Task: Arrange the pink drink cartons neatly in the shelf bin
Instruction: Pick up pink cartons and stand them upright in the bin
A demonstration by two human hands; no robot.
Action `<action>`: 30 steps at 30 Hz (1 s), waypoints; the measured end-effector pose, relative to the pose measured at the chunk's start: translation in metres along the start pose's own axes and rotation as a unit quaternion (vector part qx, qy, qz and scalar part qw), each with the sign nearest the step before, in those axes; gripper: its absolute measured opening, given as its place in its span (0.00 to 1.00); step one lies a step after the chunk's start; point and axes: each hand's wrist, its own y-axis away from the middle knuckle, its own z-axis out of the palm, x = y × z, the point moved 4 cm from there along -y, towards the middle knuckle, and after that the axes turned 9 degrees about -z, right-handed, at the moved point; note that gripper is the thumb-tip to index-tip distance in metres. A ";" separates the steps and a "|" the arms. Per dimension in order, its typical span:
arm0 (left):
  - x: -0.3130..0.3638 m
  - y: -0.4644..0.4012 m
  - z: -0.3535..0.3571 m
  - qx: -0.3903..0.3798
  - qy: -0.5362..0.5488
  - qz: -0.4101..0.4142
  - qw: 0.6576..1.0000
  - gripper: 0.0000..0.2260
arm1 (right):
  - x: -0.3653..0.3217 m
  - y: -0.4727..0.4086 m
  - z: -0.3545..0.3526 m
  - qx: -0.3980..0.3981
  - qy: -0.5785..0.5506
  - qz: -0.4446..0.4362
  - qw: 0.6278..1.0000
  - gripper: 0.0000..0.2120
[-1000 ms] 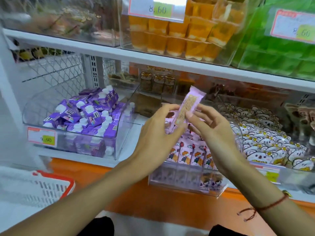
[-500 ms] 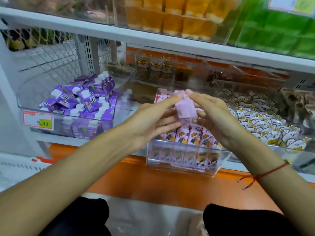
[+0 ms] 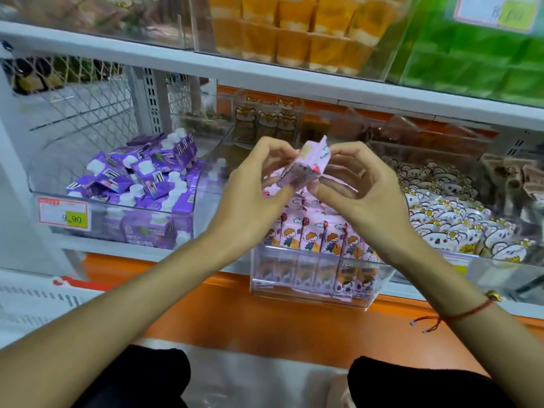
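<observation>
Nearest, at the shelf's front edge: clear shelf bin [image 3: 312, 285], front row of pink drink cartons [image 3: 316, 241] standing upright, packed side by side, printed faces toward the front. Above that row, clear of it: one pink carton [image 3: 307, 169], pinched between both hands. Left hand [image 3: 250, 195] gripping its left side with curled fingertips; right hand [image 3: 363, 191] pinching its right side, remaining fingers loosely bent. Long axis of the held carton tilted, running from lower left up to upper right, upper end pointing up and away toward the back of the shelf; nearer end face turned toward the camera. Not yet aligned with the upright row.

Likely risks, judged from this: lowered while tilted, could wedge crosswise or topple neighbours in the tight row; light fingertip hold could slip, dropping it onto the tops below; printed face could end up turned the wrong way.

Further left on the shelf: purple pouches [image 3: 141, 175] heaped in another bin. Right: white patterned packets [image 3: 450, 219].
</observation>
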 end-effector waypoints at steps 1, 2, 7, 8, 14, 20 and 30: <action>-0.001 0.001 -0.001 0.001 0.001 0.002 1.000 0.14 | -0.001 0.001 0.001 -0.001 0.003 -0.009 1.000 0.15; -0.001 0.001 -0.001 0.002 0.000 0.002 1.000 0.13 | -0.002 0.001 0.002 0.000 0.006 -0.012 1.000 0.16; 0.000 0.001 -0.003 0.004 0.017 -0.012 1.000 0.16 | -0.002 0.000 0.003 -0.008 0.005 0.004 1.000 0.17; 0.002 0.001 -0.003 0.007 0.037 -0.019 0.999 0.18 | 0.001 0.000 0.003 -0.012 -0.002 0.023 1.000 0.19; 0.005 -0.003 0.000 0.009 0.190 -0.090 0.978 0.19 | 0.010 -0.001 0.009 0.018 -0.035 0.055 0.998 0.18; -0.003 -0.019 -0.016 0.089 0.156 -0.102 0.979 0.12 | 0.024 -0.022 0.006 0.023 0.109 -0.017 0.994 0.16; -0.029 -0.064 -0.038 0.108 0.023 -0.016 0.994 0.16 | 0.096 -0.043 0.012 -0.160 0.299 0.086 0.937 0.17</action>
